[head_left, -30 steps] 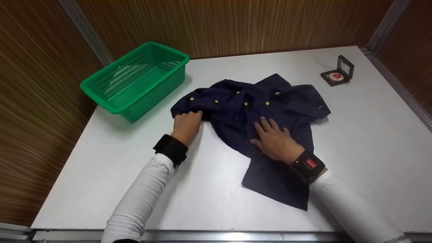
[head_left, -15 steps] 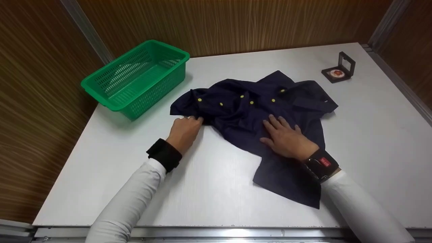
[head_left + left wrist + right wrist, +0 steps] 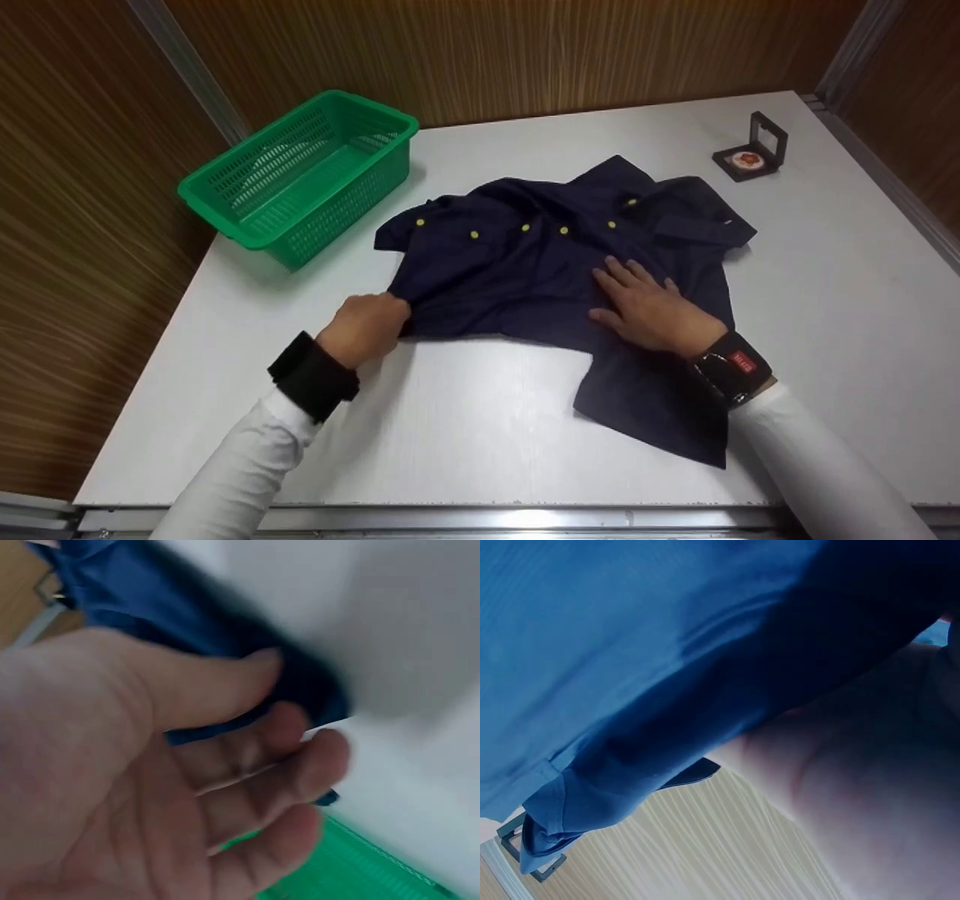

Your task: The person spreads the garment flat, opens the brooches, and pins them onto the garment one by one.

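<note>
A dark navy short-sleeved shirt [image 3: 517, 270] with several yellow buttons lies spread over the white table. My left hand [image 3: 369, 324] pinches its lower left corner, and the cloth runs taut from there toward the chest. In the left wrist view, the thumb and index finger of the left hand [image 3: 225, 742] grip the dark cloth [image 3: 180, 607], with the other fingers loosely bent. My right hand [image 3: 658, 309] rests flat on the right half of the shirt, fingers spread. The right wrist view shows the palm of the right hand [image 3: 855, 765] against the blue-looking fabric [image 3: 615, 667].
A green perforated basket [image 3: 352, 201] stands at the back left of the white table [image 3: 465, 442]. Toward the back right sits a small black display case [image 3: 750, 159], its lid raised, with a round red-and-white piece inside. Wood-patterned panels [image 3: 510, 60] border the table.
My left hand has pulled the shirt's lower left side toward the front left, opening out the bunched cloth there. The right hand stays pressed on the shirt.
</note>
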Demonstrator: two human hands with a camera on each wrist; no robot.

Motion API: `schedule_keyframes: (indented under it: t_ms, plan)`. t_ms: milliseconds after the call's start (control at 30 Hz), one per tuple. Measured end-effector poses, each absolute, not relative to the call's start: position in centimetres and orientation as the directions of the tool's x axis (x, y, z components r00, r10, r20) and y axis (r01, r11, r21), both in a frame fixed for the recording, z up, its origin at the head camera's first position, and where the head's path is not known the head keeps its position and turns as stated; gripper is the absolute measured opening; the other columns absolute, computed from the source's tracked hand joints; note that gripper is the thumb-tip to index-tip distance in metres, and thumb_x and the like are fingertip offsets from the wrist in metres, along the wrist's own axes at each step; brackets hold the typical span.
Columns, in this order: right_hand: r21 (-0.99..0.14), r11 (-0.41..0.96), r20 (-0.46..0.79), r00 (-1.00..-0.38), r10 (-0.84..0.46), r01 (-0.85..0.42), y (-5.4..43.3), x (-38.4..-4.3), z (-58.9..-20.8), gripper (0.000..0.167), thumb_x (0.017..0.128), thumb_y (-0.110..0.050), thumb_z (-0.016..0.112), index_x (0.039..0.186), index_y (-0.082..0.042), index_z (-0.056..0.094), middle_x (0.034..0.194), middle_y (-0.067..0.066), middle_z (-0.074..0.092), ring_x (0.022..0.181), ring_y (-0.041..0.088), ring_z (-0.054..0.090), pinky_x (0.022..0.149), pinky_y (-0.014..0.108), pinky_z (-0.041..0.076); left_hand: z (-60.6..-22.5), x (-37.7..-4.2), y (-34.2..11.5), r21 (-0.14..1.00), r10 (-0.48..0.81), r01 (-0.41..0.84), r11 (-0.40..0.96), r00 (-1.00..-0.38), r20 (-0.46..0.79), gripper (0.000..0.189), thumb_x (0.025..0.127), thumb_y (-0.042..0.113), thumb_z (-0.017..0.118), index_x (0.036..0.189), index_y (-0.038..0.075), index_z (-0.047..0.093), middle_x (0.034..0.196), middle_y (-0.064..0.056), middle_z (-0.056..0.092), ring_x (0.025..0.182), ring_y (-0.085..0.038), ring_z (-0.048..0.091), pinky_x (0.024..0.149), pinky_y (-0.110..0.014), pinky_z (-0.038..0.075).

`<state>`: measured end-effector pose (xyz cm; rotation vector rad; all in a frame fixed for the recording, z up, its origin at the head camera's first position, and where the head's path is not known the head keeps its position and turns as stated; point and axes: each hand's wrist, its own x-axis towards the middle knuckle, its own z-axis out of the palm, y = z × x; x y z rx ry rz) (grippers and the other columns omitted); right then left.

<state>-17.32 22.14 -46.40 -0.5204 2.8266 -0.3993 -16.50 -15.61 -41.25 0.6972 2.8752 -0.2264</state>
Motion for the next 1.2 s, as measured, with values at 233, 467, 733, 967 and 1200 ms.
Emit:
schedule_keyframes:
  t_ms: [233,467,733,967,1200]
  plan:
    - [-0.336,0.888,-0.193,-0.9,-0.392,-0.315,22.6,-16.8,-45.8,0.069,0.107,-0.043,0.049,0.163,-0.007,0.028,0.172,0.023,0.016,0.157,0.052,0.014,0.113,0.083,0.018,-40.1,-10.2,-14.8,0.059,0.445,0.464,0.884,-0.795,-0.412,0.01,0.093,0.0,0.067,0.083,0.001,0.065,0.092,-0.02,0.07,0.084,-0.035,0.069,0.072,-0.052,0.059]
    - [-0.409,0.825,-0.158,-0.86,-0.485,-0.39,23.3,-15.8,-45.0,0.072,0.101,-0.035,0.065,0.158,-0.001,0.037,0.168,0.026,0.026,0.156,0.052,0.02,0.121,0.072,0.021,-40.0,-8.3,-15.7,-0.007,0.462,0.491,0.871,-0.824,-0.329,0.008,0.087,-0.005,0.069,0.081,-0.002,0.065,0.085,-0.02,0.067,0.078,-0.039,0.068,0.066,-0.055,0.058]
    - [-0.395,0.831,-0.205,-0.844,-0.495,-0.391,23.1,-14.4,-43.8,0.079,0.093,-0.033,0.076,0.154,0.002,0.042,0.164,0.032,0.031,0.153,0.054,0.026,0.121,0.067,0.027,-39.9,-8.4,-16.1,0.119,0.485,0.473,0.873,-0.817,-0.311,0.011,0.092,0.01,0.072,0.087,0.002,0.066,0.087,-0.015,0.066,0.078,-0.031,0.065,0.068,-0.052,0.055]
    - [-0.378,0.822,-0.156,-0.846,-0.511,-0.427,22.4,-14.1,-42.7,0.072,0.09,-0.034,0.079,0.146,0.002,0.053,0.15,0.03,0.052,0.141,0.049,0.049,0.113,0.063,0.042,-40.7,-8.5,-15.7,0.126,0.51,0.496,0.859,-0.813,-0.282,0.027,0.09,0.015,0.076,0.106,-0.002,0.063,0.095,-0.018,0.068,0.088,-0.036,0.068,0.076,-0.055,0.056]
    - [-0.645,0.42,0.3,-0.717,-0.629,-0.638,20.8,-11.3,-37.1,0.029,0.099,-0.019,0.07,0.128,-0.016,0.07,0.108,-0.008,0.076,0.098,0.003,0.07,0.086,0.026,0.057,-41.6,-8.4,-15.9,0.188,0.517,0.482,0.856,-0.813,-0.268,0.024,0.087,0.016,0.079,0.097,0.004,0.06,0.087,-0.011,0.065,0.08,-0.028,0.064,0.071,-0.05,0.054]
